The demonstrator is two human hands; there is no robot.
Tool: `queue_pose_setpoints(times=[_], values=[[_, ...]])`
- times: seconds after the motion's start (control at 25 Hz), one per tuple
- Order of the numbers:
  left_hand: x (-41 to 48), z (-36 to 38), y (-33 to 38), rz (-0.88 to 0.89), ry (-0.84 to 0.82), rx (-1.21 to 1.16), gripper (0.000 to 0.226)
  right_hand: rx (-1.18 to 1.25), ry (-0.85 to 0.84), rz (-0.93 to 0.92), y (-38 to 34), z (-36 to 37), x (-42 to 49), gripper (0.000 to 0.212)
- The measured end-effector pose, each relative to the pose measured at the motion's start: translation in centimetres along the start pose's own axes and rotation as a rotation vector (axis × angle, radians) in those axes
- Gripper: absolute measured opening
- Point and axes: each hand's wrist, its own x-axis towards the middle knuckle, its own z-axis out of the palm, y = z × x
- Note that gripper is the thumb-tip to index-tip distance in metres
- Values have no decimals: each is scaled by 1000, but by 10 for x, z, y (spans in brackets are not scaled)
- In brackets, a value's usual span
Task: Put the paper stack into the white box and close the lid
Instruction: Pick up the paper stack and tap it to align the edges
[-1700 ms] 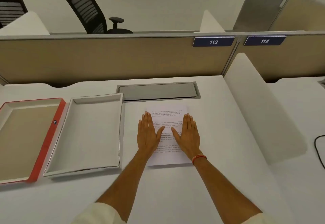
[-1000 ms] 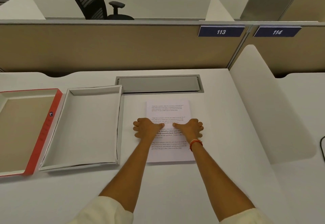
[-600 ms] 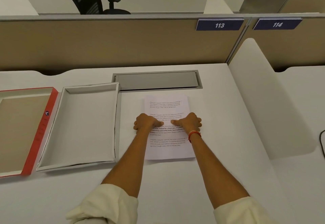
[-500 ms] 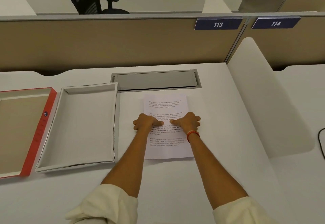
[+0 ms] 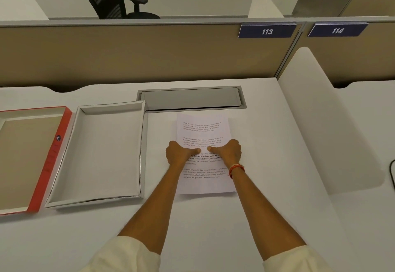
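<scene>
Now both hands are on the paper stack [image 5: 203, 130], which lies flat on the white desk [image 5: 267, 165] a little right of the middle of the frame. The left hand [image 5: 178, 154] covers the left edge of the stack and the right hand [image 5: 227, 151] covers the right edge. On each hand the fingers are curled down over the edge and the thumb points inward on the printed top sheet, the two thumb tips near each other but apart. Each grip is closed on the paper stack at its side. On the right wrist there is an orange band [image 5: 236, 169]. The white box [image 5: 136, 196] stands open just beside the stack, at the left of it, and nothing is visible inside. Further left, close beside the box, the lid [image 5: 54, 156] with a red rim lies with its inner side up. Behind the stack a grey cable hatch [image 5: 190, 98] is set into the desk.
</scene>
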Motion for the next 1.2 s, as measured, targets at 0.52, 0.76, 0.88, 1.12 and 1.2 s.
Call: queue_pose_setpoints(times=[0.52,0.76,0.88,1.12,1.2], values=[[-42,-20,45,415,195,-525,66,415,361,-374,-37,-58,-35,58],[-63,-16,49,548,201,-747,57,769,423,-489,-20,-48,-50,59],[-66,-14,46,577,199,-761,59,820,447,-507,-15,-45,-51,61],[-65,-7,35,589,198,-755,63,799,442,-520,-5,-35,-50,65],[-63,-5,30,583,202,-745,64,793,441,-517,0,-32,-51,66]])
